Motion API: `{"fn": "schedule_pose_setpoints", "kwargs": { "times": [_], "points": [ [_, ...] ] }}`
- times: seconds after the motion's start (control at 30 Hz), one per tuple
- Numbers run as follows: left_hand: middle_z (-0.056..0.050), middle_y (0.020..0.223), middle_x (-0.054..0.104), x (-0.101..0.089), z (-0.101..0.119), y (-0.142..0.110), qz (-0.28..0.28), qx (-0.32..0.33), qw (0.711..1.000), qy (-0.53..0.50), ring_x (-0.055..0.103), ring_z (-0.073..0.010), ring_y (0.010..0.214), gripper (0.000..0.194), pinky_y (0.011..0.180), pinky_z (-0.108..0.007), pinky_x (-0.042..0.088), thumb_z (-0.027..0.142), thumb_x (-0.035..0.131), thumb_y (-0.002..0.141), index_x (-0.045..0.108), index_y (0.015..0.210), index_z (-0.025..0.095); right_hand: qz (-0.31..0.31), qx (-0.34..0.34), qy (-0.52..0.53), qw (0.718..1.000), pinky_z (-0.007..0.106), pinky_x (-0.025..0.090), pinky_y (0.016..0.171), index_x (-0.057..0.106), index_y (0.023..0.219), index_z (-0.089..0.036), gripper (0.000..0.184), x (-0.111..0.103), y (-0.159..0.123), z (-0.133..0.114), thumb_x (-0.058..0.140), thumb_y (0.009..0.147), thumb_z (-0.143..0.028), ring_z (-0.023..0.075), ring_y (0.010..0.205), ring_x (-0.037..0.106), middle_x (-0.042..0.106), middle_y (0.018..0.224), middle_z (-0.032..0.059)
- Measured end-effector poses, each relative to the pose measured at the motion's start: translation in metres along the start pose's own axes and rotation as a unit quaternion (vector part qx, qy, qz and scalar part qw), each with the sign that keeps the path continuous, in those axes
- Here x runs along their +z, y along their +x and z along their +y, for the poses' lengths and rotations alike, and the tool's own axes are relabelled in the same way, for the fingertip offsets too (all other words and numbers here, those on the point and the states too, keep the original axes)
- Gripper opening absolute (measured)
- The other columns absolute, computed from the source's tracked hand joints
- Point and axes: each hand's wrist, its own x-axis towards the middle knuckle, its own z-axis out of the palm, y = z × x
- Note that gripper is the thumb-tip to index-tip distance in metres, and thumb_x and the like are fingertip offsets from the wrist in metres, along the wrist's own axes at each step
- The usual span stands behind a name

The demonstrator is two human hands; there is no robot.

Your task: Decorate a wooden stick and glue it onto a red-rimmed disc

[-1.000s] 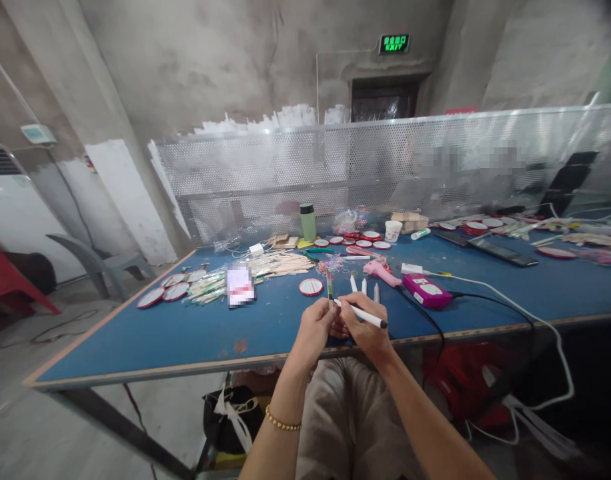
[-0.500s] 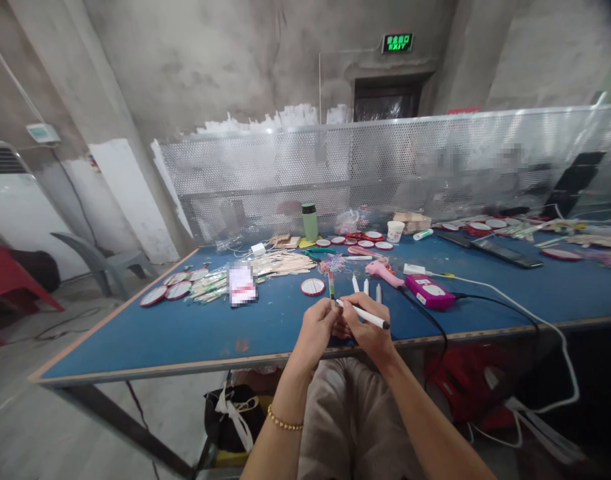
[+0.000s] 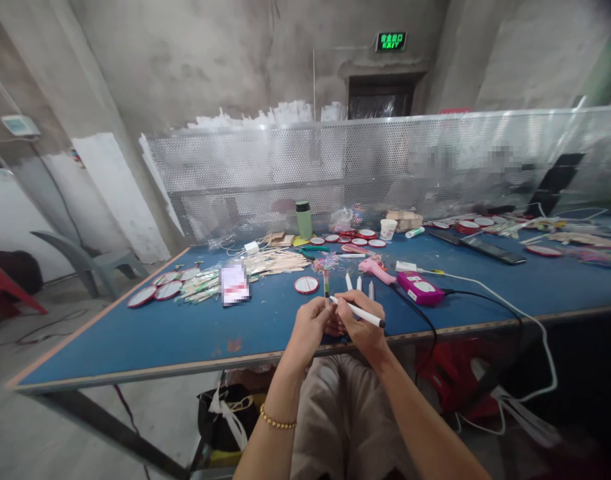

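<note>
My left hand (image 3: 308, 328) pinches the lower end of a narrow wooden craft stick (image 3: 326, 283), which points away from me and bears coloured bands, greenish and reddish. My right hand (image 3: 361, 327) grips a white marker pen (image 3: 366, 315) with a black end, its tip against or very near the stick close to my left fingertips. Just beyond the right hand lie several white markers (image 3: 359, 284). A round white disc with a red rim (image 3: 306, 285) lies left of the stick. The fingers partly hide the stick's lower end.
A pink glue gun (image 3: 376, 271) and a purple box (image 3: 419, 289) with cables lie to the right. Loose wooden sticks (image 3: 283, 261), a pixelated card (image 3: 235, 283) and red-rimmed discs (image 3: 168, 290) are on the left. Behind stand a green bottle (image 3: 303, 221) and paper cup (image 3: 387, 230).
The view has shifted slightly, so the scene sits a little further left. Both hands keep their hold on the stick and the marker, with little visible movement.
</note>
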Motion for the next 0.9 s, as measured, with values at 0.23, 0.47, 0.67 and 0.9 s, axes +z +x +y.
{"fn": "schedule_pose_setpoints", "kwargs": {
  "times": [0.23, 0.47, 0.67, 0.9],
  "points": [
    [0.003, 0.056, 0.057, 0.0004, 0.0008, -0.0002, 0.014, 0.004, 1.0, 0.01, 0.058, -0.0129, 0.05, 0.041, 0.052, -0.027, 0.053, 0.055, 0.069, 0.068, 0.051, 0.067, 0.018, -0.012, -0.011, 0.014, 1.0, 0.022, 0.05, 0.052, 0.068, 0.074, -0.019, 0.019, 0.0, 0.001, -0.0021, 0.054, 0.087, -0.02, 0.0118, 0.051, 0.062, 0.07, 0.063, 0.0011],
    [0.004, 0.056, 0.057, 0.0, -0.001, 0.0001, 0.019, 0.01, 1.0, 0.01, 0.058, -0.013, 0.05, 0.039, 0.052, -0.027, 0.053, 0.053, 0.07, 0.07, 0.051, 0.067, 0.018, -0.031, 0.002, 0.013, 0.999, 0.022, 0.049, 0.051, 0.069, 0.074, -0.019, 0.02, 0.0, 0.0003, 0.0003, 0.054, 0.086, -0.021, 0.0118, 0.051, 0.062, 0.07, 0.062, 0.0009],
    [0.004, 0.056, 0.057, 0.0, -0.0009, 0.0, 0.02, 0.01, 1.0, 0.013, 0.057, -0.0127, 0.049, 0.039, 0.052, -0.027, 0.053, 0.053, 0.069, 0.07, 0.051, 0.067, 0.018, -0.028, -0.006, 0.012, 1.0, 0.022, 0.048, 0.05, 0.068, 0.074, -0.019, 0.019, -0.0001, 0.0011, -0.0011, 0.054, 0.087, -0.02, 0.0116, 0.049, 0.061, 0.069, 0.062, 0.0007],
    [0.004, 0.056, 0.058, 0.0009, -0.0001, -0.0002, 0.019, 0.006, 1.0, 0.013, 0.058, -0.0134, 0.049, 0.039, 0.051, -0.028, 0.053, 0.053, 0.068, 0.069, 0.051, 0.068, 0.019, -0.019, -0.016, 0.017, 1.0, 0.021, 0.049, 0.051, 0.067, 0.073, -0.019, 0.019, -0.0002, 0.0017, -0.0023, 0.054, 0.086, -0.018, 0.0115, 0.05, 0.062, 0.069, 0.061, 0.0004]
  ]
}}
